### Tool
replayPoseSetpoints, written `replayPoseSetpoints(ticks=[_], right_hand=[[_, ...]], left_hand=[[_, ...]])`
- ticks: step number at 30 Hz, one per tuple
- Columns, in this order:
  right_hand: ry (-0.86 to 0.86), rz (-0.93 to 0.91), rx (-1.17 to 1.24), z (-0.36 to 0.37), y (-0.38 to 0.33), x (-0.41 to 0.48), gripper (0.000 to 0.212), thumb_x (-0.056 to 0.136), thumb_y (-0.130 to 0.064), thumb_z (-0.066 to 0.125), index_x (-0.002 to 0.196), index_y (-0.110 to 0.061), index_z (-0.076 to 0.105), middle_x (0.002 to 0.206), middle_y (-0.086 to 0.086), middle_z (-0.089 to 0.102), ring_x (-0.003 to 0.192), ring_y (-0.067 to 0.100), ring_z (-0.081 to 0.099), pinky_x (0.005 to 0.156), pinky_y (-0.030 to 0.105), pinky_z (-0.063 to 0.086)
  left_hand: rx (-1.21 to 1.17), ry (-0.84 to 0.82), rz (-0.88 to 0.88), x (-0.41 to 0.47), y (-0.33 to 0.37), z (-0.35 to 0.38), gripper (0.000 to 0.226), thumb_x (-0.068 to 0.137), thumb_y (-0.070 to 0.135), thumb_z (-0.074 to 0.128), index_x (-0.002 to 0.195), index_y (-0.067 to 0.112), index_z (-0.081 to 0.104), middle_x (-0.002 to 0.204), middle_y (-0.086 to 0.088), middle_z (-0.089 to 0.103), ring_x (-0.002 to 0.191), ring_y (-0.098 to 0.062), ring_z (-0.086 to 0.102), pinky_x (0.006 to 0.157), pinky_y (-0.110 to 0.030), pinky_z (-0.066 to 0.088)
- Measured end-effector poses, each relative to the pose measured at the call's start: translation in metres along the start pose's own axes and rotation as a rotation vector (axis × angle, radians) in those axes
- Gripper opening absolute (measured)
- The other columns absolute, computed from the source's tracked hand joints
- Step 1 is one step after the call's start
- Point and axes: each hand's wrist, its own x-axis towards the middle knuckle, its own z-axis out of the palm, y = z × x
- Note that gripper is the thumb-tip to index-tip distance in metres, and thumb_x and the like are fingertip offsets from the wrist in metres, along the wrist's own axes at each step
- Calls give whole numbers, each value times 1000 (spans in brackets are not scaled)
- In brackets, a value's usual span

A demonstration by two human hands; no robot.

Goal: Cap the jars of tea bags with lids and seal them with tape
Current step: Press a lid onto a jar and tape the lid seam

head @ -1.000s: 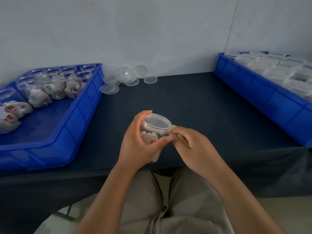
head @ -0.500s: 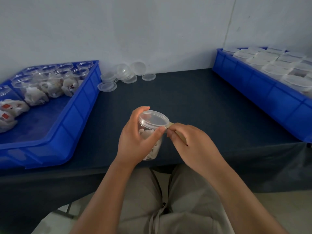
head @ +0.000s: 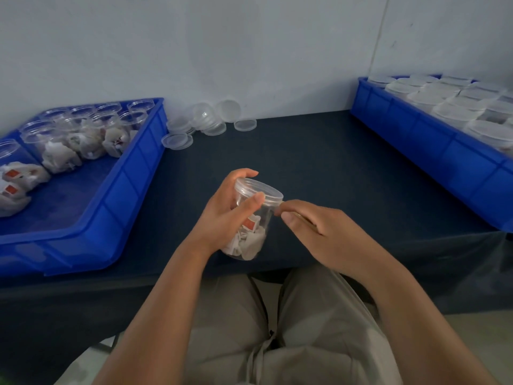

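Note:
My left hand [head: 222, 215] grips a clear plastic jar [head: 251, 232] of tea bags above the table's near edge, thumb across its front. A clear lid [head: 259, 188] sits on the jar, which tilts to the right. My right hand [head: 313, 232] is just right of the lid rim, fingers curled, pinching a thin yellowish strip of tape [head: 301, 218] whose end meets the lid's edge. Most of the tape is hidden by my fingers.
A blue bin [head: 116, 201] on the left holds several open jars of tea bags [head: 83, 134]. Loose clear lids [head: 205, 123] lie by the wall. A blue bin [head: 433, 145] on the right holds several capped jars [head: 455, 104]. Dark table [head: 319, 162] between them.
The jar has tipped further right in my left hand, showing a red tea-bag tag. My right hand has drawn slightly right from the lid rim, still pinching the tape.

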Motion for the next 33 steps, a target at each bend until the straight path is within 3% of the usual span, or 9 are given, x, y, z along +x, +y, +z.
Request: replayPoseSetpoints(ticks=[5, 9, 15, 18, 21, 24, 25, 29, 33], right_hand=[[8, 11, 5, -8, 10, 2, 33, 108, -65, 32, 135, -61, 50, 125, -47, 57, 116, -21, 53, 87, 14, 46], [36, 52, -24, -6, 17, 5, 37, 105, -69, 32, 138, -59, 47, 120, -40, 62, 114, -12, 58, 88, 18, 48], [65, 87, 13, -1, 16, 7, 53, 93, -84, 36, 143, -65, 39, 102, -36, 63, 95, -7, 62, 79, 26, 53], [53, 58, 53, 4, 8, 7, 57, 97, -80, 39, 151, -68, 28, 86, -50, 55, 80, -19, 56, 66, 14, 40], [39, 49, 72, 10, 1, 7, 51, 100, -75, 41, 150, -65, 35, 116, -48, 58, 102, -15, 58, 84, 18, 47], [81, 74, 63, 15, -2, 6, 50, 100, -74, 42, 148, -60, 43, 134, -38, 58, 115, -9, 59, 94, 22, 52], [101, 76, 59, 16, -3, 6, 51, 100, -74, 42, 148, -58, 45, 133, -39, 58, 114, -10, 59, 93, 20, 52], [182, 112, 63, 18, -3, 5, 52, 99, -72, 46, 147, -53, 52, 119, -38, 52, 98, -16, 54, 82, 8, 43], [207, 138, 35, 20, -4, 5, 52, 99, -71, 46, 146, -50, 55, 118, -36, 53, 94, -15, 52, 77, 6, 39]], left_hand=[[-41, -110, -66, 10, 1, -4, 48, 92, 66, 62, 138, 51, 54, 121, 15, 70, 108, -15, 74, 85, -30, 60], [-147, -184, -97, 15, -6, -8, 52, 96, 63, 62, 144, 43, 55, 124, -6, 72, 107, -29, 75, 95, -51, 60], [-396, -265, -193, 10, -20, -8, 90, 84, 71, 76, 154, 21, 49, 134, -27, 65, 111, -40, 71, 96, -52, 57], [-504, -235, -252, 8, -23, -8, 81, 75, 71, 83, 130, 13, 70, 117, -17, 76, 100, -29, 75, 88, -40, 62], [-493, -137, -277, 5, -28, -9, 49, 92, 58, 67, 113, 15, 76, 106, -8, 80, 97, -23, 75, 84, -31, 63], [-314, -110, -241, 2, -21, -9, 40, 101, 49, 44, 101, 37, 82, 102, 6, 81, 92, -10, 77, 77, -20, 60], [-227, -85, -203, 1, -17, -10, 38, 101, 51, 44, 101, 43, 81, 103, 11, 80, 93, -6, 76, 75, -17, 58], [22, 54, -51, 3, -14, -13, 31, 104, 52, 57, 129, 36, 64, 116, 24, 72, 106, -3, 72, 81, -16, 58], [199, 17, -112, -6, -1, -13, 46, 98, 75, 39, 137, 55, 56, 119, 41, 63, 111, 17, 61, 81, -7, 50]])
